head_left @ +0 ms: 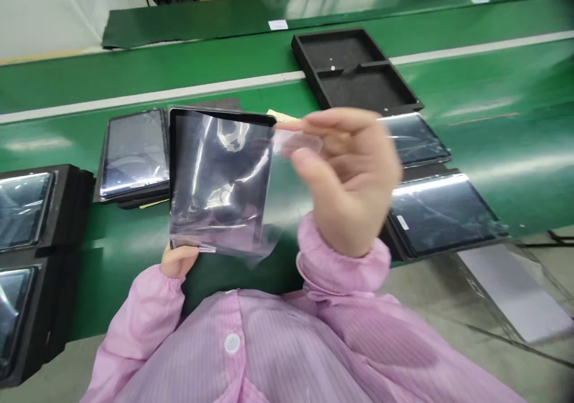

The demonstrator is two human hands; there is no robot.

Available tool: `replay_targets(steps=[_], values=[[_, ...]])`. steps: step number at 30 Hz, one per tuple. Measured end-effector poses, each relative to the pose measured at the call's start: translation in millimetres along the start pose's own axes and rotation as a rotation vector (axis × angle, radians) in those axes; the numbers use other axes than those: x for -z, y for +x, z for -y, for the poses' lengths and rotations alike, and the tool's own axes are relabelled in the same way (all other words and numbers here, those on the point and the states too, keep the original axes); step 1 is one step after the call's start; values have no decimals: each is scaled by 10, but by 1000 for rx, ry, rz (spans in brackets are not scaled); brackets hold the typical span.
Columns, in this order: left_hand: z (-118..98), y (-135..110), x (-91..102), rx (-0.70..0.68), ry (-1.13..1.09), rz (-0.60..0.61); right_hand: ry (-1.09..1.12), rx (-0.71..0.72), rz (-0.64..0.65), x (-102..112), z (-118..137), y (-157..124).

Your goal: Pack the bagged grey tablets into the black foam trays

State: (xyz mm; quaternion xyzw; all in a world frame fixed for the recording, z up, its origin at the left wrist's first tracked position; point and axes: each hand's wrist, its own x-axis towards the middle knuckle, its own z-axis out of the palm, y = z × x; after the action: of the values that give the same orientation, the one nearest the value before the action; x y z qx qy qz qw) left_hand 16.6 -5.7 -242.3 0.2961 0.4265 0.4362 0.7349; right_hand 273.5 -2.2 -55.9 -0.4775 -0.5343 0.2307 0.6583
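My left hand (179,260) grips a black-framed tablet (183,137) by its lower left corner; the fingers behind it are hidden. The tablet is held up, screen towards me. A clear, wrinkled plastic film (233,211) lies over the screen and sticks out past its right and bottom edges. At the tablet's upper right corner, my right hand (352,182) pinches a clear piece of the film between thumb and fingers. That hand is slightly blurred. A small white label shows at the film's lower edge.
Another tablet (134,152) lies on a dark tray just left. More tablets in black foam trays (67,211) stand at the far left. To the right are two tablets (443,211) and a black two-compartment tray (309,71), all on the green work surface (251,56).
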Motion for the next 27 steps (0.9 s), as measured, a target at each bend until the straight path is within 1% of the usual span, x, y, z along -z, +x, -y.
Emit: replay_targets(steps=[1, 3, 4, 6, 8, 9, 12, 13, 14, 16, 18, 19, 21, 22, 23, 25, 27], values=[[3, -3, -36, -21, 2, 12, -93, 50, -85, 89, -48, 67], [-6, -11, -124, -64, -7, 2, -201, 112, -179, 240, -179, 152], [-15, -16, -168, -80, -16, -19, -231, 116, -191, 297, -260, 169], [-37, -31, -242, -80, -36, -50, -263, 85, -169, 363, -449, 157], [-59, -50, -287, -47, -36, -41, -247, 25, -85, 347, -660, 87], [-68, -59, -301, -23, -37, -30, -214, -19, -21, 309, -763, 33], [-86, -65, -322, 62, -69, 5, -67, -138, 213, 120, -980, -162], [-91, -57, -325, 92, -88, 14, -27, -163, 256, 54, -1001, -223], [-98, -43, -326, 115, -104, 15, -9, -184, 264, -3, -991, -273], [-128, -1, -326, 105, -106, -23, -41, -199, 205, -76, -876, -333], [-191, 55, -334, 4, -33, -58, -122, -176, 142, -96, -664, -346], [-235, 83, -347, -59, 29, -51, -164, -150, 134, -95, -539, -343], [-336, 138, -408, -177, 153, 3, -220, -92, 133, -96, -291, -336], [-384, 163, -459, -230, 203, 27, -231, -74, 141, -105, -184, -335], [-426, 188, -525, -282, 237, 25, -229, -63, 156, -123, -95, -334], [-486, 239, -691, -365, 257, -55, -192, -63, 232, -175, 21, -322], [-519, 293, -871, -377, 223, -139, -129, -88, 357, -231, 61, -278]])
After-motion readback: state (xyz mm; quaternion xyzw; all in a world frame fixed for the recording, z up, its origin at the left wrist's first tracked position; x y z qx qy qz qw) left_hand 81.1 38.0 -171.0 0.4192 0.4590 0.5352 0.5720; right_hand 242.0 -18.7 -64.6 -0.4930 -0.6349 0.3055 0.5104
